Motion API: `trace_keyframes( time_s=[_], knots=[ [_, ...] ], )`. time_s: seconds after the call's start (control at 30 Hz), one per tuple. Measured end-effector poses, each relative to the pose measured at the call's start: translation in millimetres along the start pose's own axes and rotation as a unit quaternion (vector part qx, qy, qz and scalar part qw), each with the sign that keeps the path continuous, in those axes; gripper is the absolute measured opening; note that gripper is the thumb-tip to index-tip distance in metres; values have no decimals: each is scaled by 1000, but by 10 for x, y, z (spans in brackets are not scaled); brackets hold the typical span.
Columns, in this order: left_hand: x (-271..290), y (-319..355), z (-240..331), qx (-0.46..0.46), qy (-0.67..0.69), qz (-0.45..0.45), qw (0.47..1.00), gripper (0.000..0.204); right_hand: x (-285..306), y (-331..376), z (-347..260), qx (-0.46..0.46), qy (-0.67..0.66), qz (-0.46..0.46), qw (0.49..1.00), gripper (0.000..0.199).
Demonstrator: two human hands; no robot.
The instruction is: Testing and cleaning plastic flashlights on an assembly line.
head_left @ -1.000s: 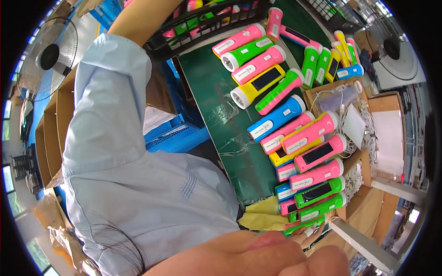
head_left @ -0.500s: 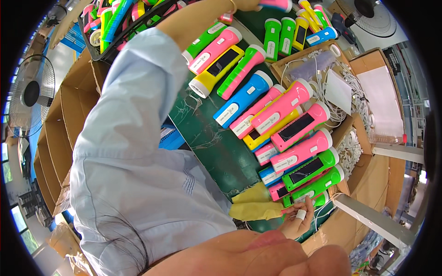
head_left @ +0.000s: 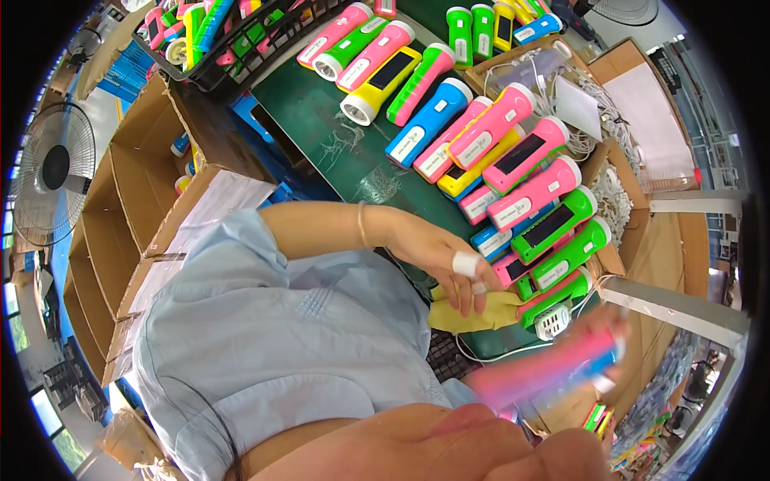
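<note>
Head view — and both hands have shifted. Half a second ago the left hand (head_left: 439,260) was out at the far end of the desk (head_left: 309,104) with a torch in it; now it has come back and hangs over the yellow cloth (head_left: 473,315), fingers loosely bent and slightly parted, nothing that I can see in its grasp. The right hand (head_left: 607,341), which had been down at the near end of the row of torches (head_left: 536,192), is now off to the lower right, fingers seemingly wrapped round one end of a pink-and-blue torch (head_left: 553,365), so smeared by motion that I can't make out its details. It may be the same torch, passed across — I didn't catch the exchange. With the right hand gone from there, a white charger (head_left: 553,321) shows just beside the nearest green torch (head_left: 555,301). For the work, I take it that handling has moved to that single torch, apart from the others; the row lies much as it did, some pieces on top of others.
</note>
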State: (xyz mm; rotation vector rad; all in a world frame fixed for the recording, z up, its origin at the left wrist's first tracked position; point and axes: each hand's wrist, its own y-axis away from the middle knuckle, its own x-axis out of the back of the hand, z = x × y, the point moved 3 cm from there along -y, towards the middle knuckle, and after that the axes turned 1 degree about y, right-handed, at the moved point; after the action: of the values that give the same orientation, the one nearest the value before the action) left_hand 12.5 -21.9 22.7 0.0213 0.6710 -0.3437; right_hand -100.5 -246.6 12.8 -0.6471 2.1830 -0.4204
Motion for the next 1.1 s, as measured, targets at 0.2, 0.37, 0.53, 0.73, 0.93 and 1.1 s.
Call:
trace_keyframes(
  time_s=[0.2,0.37,0.53,0.73,0.93,1.1],
  knots=[
    [-69,-110,-250,-11,-117,40,992,66,-849,435,-340,-213,439,-342,803,25],
    [-13,-228,-220,-12,138,284,949,33,-631,537,-300,-91,478,-222,845,33],
    [48,-413,-65,-38,203,288,935,37,-348,877,-343,-303,396,-149,854,20],
    [34,-500,-25,-55,249,230,939,38,-171,1042,-339,-298,362,-111,876,28],
    [83,-489,-48,-67,123,347,927,24,-142,1010,-296,-390,224,-78,890,30],
    [77,-396,503,-173,-254,356,882,46,-115,714,-356,-404,132,-68,902,33]
  ],
)
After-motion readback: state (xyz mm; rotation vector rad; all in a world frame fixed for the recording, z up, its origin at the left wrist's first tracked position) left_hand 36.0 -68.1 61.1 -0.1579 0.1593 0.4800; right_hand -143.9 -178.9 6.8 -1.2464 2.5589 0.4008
